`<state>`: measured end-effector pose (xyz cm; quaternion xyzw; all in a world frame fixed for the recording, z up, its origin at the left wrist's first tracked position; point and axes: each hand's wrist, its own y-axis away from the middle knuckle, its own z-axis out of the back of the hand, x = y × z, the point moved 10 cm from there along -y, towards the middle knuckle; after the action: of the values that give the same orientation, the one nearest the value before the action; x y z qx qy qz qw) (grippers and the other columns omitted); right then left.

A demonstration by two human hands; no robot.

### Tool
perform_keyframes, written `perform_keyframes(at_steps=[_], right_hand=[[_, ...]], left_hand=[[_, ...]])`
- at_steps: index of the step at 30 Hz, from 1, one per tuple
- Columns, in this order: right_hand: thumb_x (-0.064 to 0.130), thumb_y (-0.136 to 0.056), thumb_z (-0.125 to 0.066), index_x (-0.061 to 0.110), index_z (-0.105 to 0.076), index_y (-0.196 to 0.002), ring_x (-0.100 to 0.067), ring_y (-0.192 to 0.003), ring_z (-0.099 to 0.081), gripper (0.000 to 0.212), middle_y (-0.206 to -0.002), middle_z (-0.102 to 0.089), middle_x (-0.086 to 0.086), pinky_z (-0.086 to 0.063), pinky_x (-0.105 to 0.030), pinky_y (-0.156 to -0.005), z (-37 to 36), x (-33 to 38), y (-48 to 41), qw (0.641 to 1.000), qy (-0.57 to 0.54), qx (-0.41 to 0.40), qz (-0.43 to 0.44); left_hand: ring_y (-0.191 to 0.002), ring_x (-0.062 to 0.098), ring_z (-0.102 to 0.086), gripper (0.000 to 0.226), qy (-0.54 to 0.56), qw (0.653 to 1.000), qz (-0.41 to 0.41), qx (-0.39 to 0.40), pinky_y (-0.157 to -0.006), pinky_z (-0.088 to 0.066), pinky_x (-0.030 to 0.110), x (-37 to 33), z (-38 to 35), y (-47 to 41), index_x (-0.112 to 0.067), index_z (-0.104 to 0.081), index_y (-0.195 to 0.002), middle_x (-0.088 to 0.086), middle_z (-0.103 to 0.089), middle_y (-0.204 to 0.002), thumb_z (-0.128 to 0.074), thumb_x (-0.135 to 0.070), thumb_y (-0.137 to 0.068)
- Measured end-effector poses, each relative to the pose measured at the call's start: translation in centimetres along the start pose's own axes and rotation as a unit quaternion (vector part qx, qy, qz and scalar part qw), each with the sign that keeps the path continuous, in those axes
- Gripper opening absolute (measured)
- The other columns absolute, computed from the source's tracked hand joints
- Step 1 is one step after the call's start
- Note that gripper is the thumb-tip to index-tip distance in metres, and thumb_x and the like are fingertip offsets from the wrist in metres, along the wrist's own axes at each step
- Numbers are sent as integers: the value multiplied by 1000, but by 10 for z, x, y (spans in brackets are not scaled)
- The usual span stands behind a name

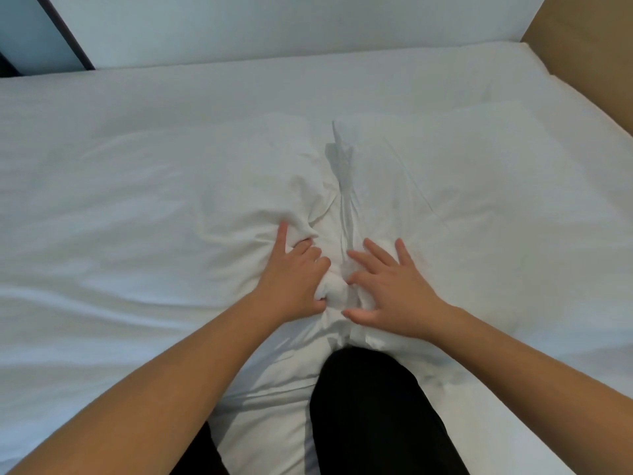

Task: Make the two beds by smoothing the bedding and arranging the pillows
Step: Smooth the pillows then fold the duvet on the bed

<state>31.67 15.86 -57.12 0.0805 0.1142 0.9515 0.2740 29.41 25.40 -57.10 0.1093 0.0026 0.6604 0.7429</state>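
Two white pillows lie side by side on a white bed. The left pillow [191, 200] and the right pillow [462, 186] meet along a creased seam in the middle. My left hand [294, 272] grips a bunched fold of the left pillow's near corner, fingers curled into the cloth. My right hand [390, 289] lies on the right pillow's near corner with fingers spread, its thumb and forefinger pressed around a small knot of cloth between the two hands.
The white sheet [102, 337] covers the mattress all around. A white wall [274, 25] runs along the far side, a tan headboard panel [589, 63] stands at the right, and a dark frame strip [65, 32] at the upper left. My black-trousered knee [376, 413] rests on the bed.
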Motion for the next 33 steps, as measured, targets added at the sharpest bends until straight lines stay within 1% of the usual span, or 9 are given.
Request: perform_keyframes(at_steps=[6, 8, 11, 14, 17, 22, 24, 27, 33], right_hand=[[57, -85, -58, 18, -63, -112, -19, -129, -43, 47, -117, -59, 5, 1, -54, -117, -11, 17, -4, 999, -34, 7, -9], [29, -83, -61, 17, -69, -94, -21, -103, -57, 17, -95, -63, 4, -12, -43, -113, 10, 20, -7, 991, -56, -116, 26], [9, -69, -51, 14, -65, -69, -21, -81, -55, 15, -79, -62, 2, -31, -42, -97, 47, 4, 4, 941, -22, -337, 16], [4, -65, -68, 14, -70, -69, -26, -82, -59, 11, -82, -64, 1, -32, -42, -92, 24, -2, -16, 969, 28, -245, 6], [13, -81, -65, 21, -73, -91, -25, -109, -55, 15, -108, -63, 4, -26, -39, -104, 0, -12, -28, 994, -25, -107, -18], [55, -95, -30, 33, -26, -151, -27, -151, 1, 61, -164, -8, -1, 9, -57, -115, 10, -43, -23, 990, 17, -89, -109], [69, -84, 0, 34, -6, -156, -33, -149, 16, 80, -164, 12, -4, 14, -66, -109, -12, -46, -19, 989, 60, -34, -133], [68, -75, 17, 33, 4, -156, -36, -146, 23, 89, -162, 22, -6, 9, -71, -109, -42, -45, -19, 987, 94, 33, -125], [67, -78, 13, 37, -4, -155, -29, -149, 16, 84, -164, 13, -1, 6, -70, -111, -24, -67, -17, 987, 87, 2, -138]], left_hand=[[-138, 27, -41, 71, 25, 995, -6, -100, -111, -17, 69, 0, 25, 38, -19, -57, -126, 8, -51, -142, -42, -63, -72], [-139, 31, -39, 77, 21, 990, 3, -141, -109, -18, 72, -2, 34, 49, -18, -54, -129, 11, -47, -145, -41, -67, -70], [-146, 32, -26, 90, 18, 987, 33, -157, -108, -13, 73, -2, 36, 56, -18, -40, -141, 14, -31, -155, -41, -72, -69], [-147, 37, -18, 91, -22, 994, 9, -107, -106, -10, 75, -12, 7, 52, -21, -32, -149, 18, -23, -158, -46, -69, -73], [-146, 41, -18, 84, -44, 997, -52, -30, -106, -9, 76, -26, -36, 48, -26, -35, -150, 21, -24, -158, -53, -63, -76], [-140, 31, -40, 58, 62, 976, -163, -130, -112, -17, 67, -32, 1, 52, -27, -54, -136, 9, -48, -147, -41, -59, -90], [-143, 32, -32, 60, 59, 982, -85, -159, -112, -13, 68, -12, 14, 37, -26, -56, -136, 10, -42, -151, -39, -60, -89], [-150, 36, -5, 76, 28, 998, 31, -40, -108, 4, 73, 4, -17, 23, -35, -45, -144, 9, -19, -161, -20, -72, -83], [-150, 29, 1, 87, 10, 994, -39, 105, -107, 15, 70, -18, -58, 24, -33, -26, -151, 4, -13, -162, 4, -65, -76]])
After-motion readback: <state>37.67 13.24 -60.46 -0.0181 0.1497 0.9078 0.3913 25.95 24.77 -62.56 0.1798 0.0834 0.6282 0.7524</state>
